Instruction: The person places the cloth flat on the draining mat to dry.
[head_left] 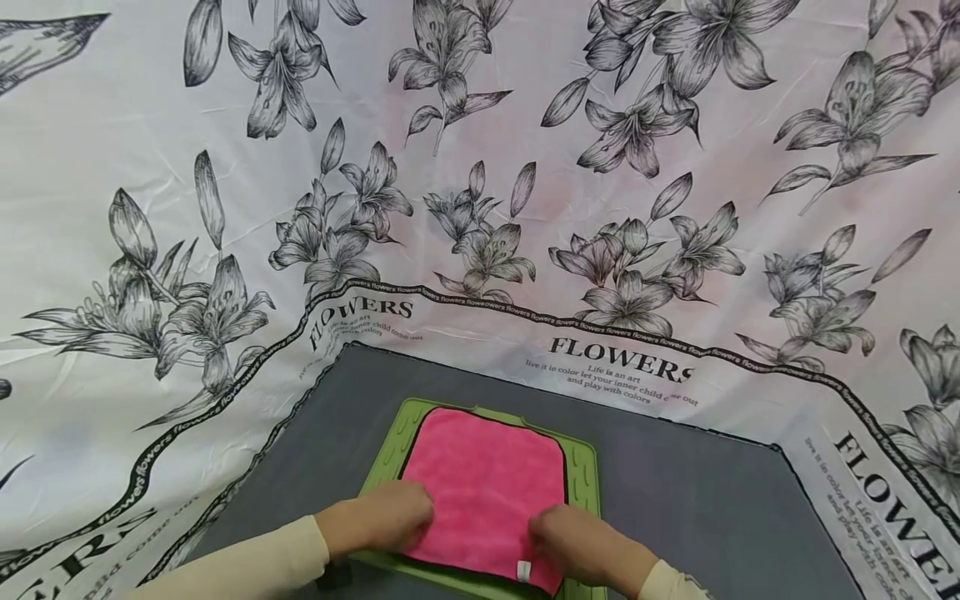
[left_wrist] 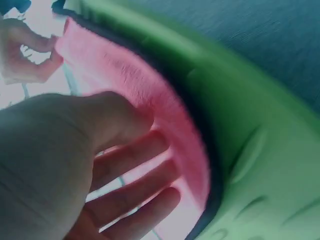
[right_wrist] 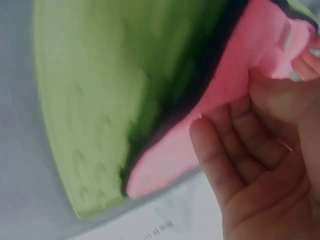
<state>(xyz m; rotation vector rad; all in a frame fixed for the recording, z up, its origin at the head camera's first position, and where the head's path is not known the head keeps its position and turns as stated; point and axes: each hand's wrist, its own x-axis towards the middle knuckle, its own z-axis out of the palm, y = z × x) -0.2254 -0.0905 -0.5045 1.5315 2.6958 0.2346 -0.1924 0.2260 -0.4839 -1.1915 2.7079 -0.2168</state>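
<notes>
A pink cloth (head_left: 487, 483) with a dark edging and a small white tag (head_left: 523, 571) lies over a green ridged board (head_left: 581, 479). My left hand (head_left: 397, 512) pinches the cloth near its left side; in the left wrist view, the thumb and fingers of that hand (left_wrist: 135, 165) meet on the pink fabric. At the right side, close to the tag, my right hand (head_left: 577, 542) pinches the cloth too. The right wrist view shows the right hand (right_wrist: 255, 145) with its thumb against the fabric and a side of the cloth slanting over the board.
The board rests on a dark grey table top (head_left: 697, 492). A white sheet (head_left: 480, 208) printed with lilies and the word FLOWERS rises behind and along both sides. Cream sleeves (head_left: 255, 558) cover the forearms.
</notes>
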